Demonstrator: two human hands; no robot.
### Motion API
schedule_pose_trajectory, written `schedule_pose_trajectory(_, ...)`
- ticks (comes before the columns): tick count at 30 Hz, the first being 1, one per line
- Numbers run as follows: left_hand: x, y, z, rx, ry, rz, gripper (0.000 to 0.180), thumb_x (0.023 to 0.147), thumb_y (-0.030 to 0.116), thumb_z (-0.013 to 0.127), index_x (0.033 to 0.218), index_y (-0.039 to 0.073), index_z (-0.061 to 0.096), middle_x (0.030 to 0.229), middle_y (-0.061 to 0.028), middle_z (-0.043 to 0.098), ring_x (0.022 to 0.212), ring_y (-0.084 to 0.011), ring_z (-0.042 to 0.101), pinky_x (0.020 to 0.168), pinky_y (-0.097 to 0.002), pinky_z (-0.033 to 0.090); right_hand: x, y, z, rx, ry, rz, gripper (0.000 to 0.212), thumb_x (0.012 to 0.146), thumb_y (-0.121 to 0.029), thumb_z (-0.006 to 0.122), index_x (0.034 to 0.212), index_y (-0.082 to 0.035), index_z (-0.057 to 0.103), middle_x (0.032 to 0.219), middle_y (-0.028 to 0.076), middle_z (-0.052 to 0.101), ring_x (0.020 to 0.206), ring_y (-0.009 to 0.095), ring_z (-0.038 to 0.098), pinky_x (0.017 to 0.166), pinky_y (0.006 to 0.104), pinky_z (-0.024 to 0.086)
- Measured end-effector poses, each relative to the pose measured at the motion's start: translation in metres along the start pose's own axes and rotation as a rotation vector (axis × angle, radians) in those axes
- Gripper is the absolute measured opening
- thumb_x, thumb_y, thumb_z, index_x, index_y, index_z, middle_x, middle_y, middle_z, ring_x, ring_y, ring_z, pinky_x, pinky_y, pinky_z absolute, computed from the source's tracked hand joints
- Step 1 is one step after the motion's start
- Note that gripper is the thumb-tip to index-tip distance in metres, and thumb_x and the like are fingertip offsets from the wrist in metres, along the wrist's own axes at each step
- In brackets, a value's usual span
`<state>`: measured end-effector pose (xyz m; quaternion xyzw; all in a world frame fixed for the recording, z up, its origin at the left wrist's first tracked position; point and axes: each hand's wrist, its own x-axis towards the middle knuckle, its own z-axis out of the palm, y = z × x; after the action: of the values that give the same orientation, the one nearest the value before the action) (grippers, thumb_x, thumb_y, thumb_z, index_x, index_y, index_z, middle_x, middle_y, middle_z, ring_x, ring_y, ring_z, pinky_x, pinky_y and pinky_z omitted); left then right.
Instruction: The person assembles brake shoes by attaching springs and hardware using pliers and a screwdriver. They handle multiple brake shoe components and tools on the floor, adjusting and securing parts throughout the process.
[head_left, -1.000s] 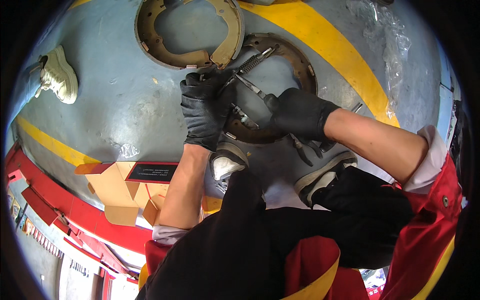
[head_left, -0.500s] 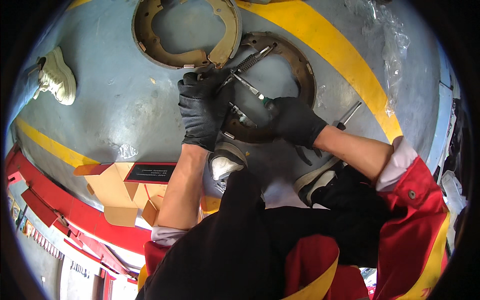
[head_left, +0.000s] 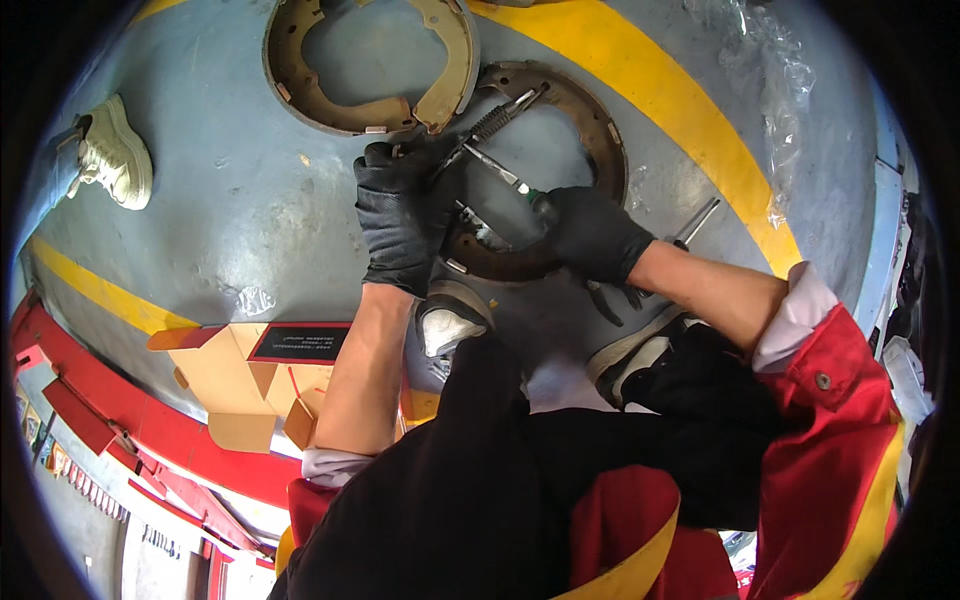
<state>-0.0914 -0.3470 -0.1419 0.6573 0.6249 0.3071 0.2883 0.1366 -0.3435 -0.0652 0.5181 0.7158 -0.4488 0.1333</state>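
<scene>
My left hand [head_left: 405, 215], in a black glove, is closed around the left side of a brown brake shoe assembly [head_left: 603, 150] on the floor; the gripped part is mostly hidden, as is the thumb side. A coil spring with a rod [head_left: 492, 120] slants from beside that hand to the upper end of the shoe. My right hand [head_left: 597, 238], gloved too, is wrapped around the green handle of a screwdriver [head_left: 497, 167]. Its metal shaft points up and left, the tip meeting the lower end of the spring by my left fingers.
Another pair of brake shoes [head_left: 285, 65] lies just beyond. Pliers [head_left: 604, 303] and a second tool with a metal shaft [head_left: 701, 220] lie by my right forearm. An opened cardboard box [head_left: 240, 375] is at left, clear plastic wrap [head_left: 785, 110] at right. Someone's shoe [head_left: 120, 150] stands far left.
Both hands stay nearly in place, with the screwdriver still at the spring's end. The right hand and the brake shoe have shifted only slightly.
</scene>
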Motion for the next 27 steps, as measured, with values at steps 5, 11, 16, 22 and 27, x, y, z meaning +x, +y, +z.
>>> schedule_pose_trajectory(5,0.000,-0.004,-0.003,0.062,0.001,0.095,0.029,0.085,0.014,0.080,0.112,0.006,0.081,0.097,-0.0171,0.075,0.096,-0.0336,0.069,0.087,-0.0435,0.055,0.016,-0.021,-0.043,-0.247,-0.308,-0.137,0.027,0.091,-0.021,0.063,0.097,0.003,0.075,0.092,0.028,0.071,0.092,0.044,0.072,0.081,0.0512,0.056)
schedule_pose_trajectory(11,0.000,-0.006,0.006,0.001,-0.018,-0.014,0.031,0.081,0.023,0.082,0.111,0.013,0.083,0.103,-0.0143,0.073,0.100,-0.0343,0.065,0.090,-0.0448,0.053,0.020,-0.012,-0.035,-0.466,-0.256,-0.294,0.022,0.083,-0.020,0.067,0.087,-0.002,0.080,0.094,0.025,0.073,0.088,0.041,0.073,0.078,0.0495,0.058)
schedule_pose_trajectory(16,-0.005,-0.006,0.002,0.014,0.006,-0.065,0.034,0.080,0.024,0.083,0.113,0.015,0.083,0.103,-0.0154,0.071,0.102,-0.0347,0.063,0.093,-0.0452,0.052,0.005,-0.006,-0.009,0.079,-0.052,0.106,0.035,0.089,-0.029,0.061,0.088,0.003,0.076,0.092,0.031,0.071,0.091,0.049,0.070,0.085,0.0533,0.056)
schedule_pose_trajectory(22,-0.003,-0.007,0.001,0.024,-0.034,-0.040,0.035,0.080,0.025,0.083,0.114,0.016,0.083,0.107,-0.0163,0.070,0.105,-0.0358,0.062,0.095,-0.0462,0.051,0.001,0.022,0.012,-0.044,-0.001,-0.109,0.027,0.090,-0.025,0.066,0.103,-0.003,0.073,0.084,0.025,0.067,0.079,0.042,0.070,0.073,0.0506,0.056)
schedule_pose_trajectory(27,-0.002,-0.005,0.002,0.032,-0.022,-0.054,0.033,0.081,0.025,0.083,0.113,0.015,0.083,0.108,-0.0160,0.071,0.104,-0.0353,0.063,0.093,-0.0464,0.051,0.021,0.016,-0.018,-0.171,-0.186,-0.292,0.030,0.088,-0.023,0.066,0.102,0.001,0.075,0.082,0.025,0.069,0.078,0.043,0.071,0.072,0.0517,0.057)
